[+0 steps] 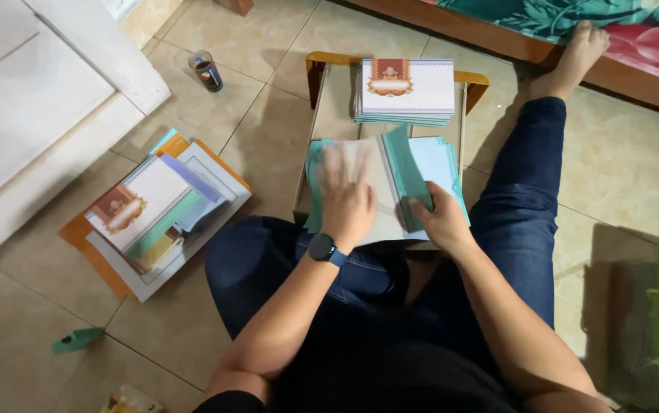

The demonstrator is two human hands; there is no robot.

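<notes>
A person sits on the tiled floor (620, 160) with a small wooden bench (329, 115) across the lap. The left hand (347, 195), blurred, lies spread flat on a teal-edged white paper sheet (379, 164) at the bench's near edge; whether it grips anything cannot be told. The right hand (440, 222) pinches the folded teal flap (404, 172) of that sheet, thumb on top. A neat stack of white printed cards (408, 92) sits at the far edge. An untidy pile of cards and orange sheets (153, 210) lies on the floor left of the bench. The body hides the bench's near corners.
</notes>
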